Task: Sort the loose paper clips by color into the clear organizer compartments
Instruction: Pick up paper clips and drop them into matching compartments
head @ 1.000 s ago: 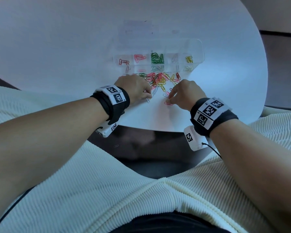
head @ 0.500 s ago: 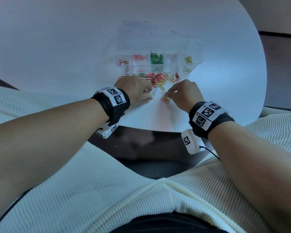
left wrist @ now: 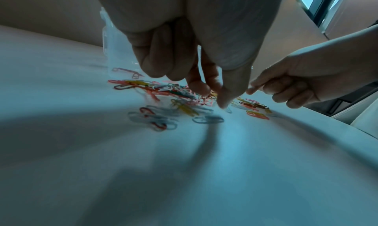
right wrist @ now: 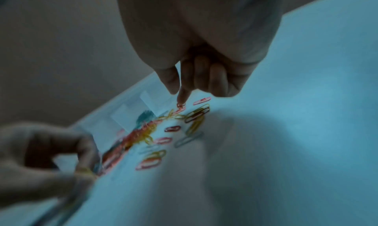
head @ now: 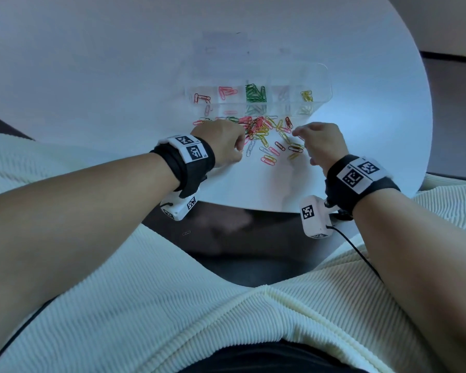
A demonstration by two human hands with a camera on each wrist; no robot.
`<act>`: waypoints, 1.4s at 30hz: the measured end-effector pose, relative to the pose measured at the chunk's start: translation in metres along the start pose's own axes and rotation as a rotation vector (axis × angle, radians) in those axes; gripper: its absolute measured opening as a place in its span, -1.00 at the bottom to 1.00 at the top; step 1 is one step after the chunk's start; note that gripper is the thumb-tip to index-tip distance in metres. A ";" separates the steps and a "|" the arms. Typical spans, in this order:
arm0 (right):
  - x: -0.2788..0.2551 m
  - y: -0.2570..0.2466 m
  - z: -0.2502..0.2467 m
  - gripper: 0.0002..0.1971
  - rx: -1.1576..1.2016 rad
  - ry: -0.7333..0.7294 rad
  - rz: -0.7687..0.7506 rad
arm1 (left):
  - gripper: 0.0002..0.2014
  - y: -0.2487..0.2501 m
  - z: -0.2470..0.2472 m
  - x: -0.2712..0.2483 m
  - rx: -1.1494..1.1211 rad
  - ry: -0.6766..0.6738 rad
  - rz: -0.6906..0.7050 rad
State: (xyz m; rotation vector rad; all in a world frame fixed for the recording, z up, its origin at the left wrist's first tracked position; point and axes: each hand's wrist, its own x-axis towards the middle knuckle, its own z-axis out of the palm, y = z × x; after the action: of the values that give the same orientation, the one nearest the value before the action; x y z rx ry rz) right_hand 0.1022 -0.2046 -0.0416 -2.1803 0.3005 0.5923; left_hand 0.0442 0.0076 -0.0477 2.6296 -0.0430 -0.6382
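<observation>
Right hand (head: 319,142) shifted right, pile of paper clips (head: 264,130) uncovered, no legible writing

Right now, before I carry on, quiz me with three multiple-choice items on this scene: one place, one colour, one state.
1. The loose pile lies:
A) in a compartment
B) on the table, on the person's side of the organizer
C) on the person's lap

2. The fullest compartment holds:
A) green clips
B) blue clips
C) black clips

3. Sorting is:
A) not begun
B) finished
C) partly done

B: the pile sits just in front of the organizer's near wall.
A: green crowds the middle compartment.
C: some clips lie in compartments, many remain loose.
</observation>
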 end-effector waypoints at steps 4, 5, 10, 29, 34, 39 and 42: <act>0.005 0.003 0.002 -0.84 -0.281 0.125 -0.180 | -0.81 0.007 -0.004 -0.003 -0.081 0.028 0.041; 0.007 0.004 0.003 -0.83 -0.307 0.140 -0.197 | -0.78 0.009 -0.005 -0.003 -0.111 0.037 0.047; 0.021 -0.005 0.007 -0.67 -0.369 0.157 -0.183 | -0.71 0.016 -0.008 -0.005 -0.268 0.070 0.035; 0.012 -0.021 -0.018 -0.69 0.586 -0.222 0.226 | -0.73 0.026 -0.016 -0.010 -0.436 0.002 0.017; -0.014 -0.030 -0.031 -0.78 0.957 -0.451 0.214 | -0.72 0.032 -0.029 -0.012 -0.446 -0.016 0.038; -0.039 -0.046 -0.033 -0.85 1.131 -0.449 0.117 | -0.72 0.037 -0.044 -0.022 -0.483 0.025 0.079; -0.052 -0.054 -0.029 -0.82 1.212 -0.413 0.092 | -0.70 0.038 -0.053 -0.032 -0.479 0.053 0.101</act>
State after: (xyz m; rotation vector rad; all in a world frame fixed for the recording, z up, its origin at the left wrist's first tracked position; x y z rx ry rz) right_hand 0.0882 -0.1938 0.0369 -0.8651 0.3934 0.6486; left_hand 0.0415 -0.0009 0.0242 2.1652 -0.0056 -0.4743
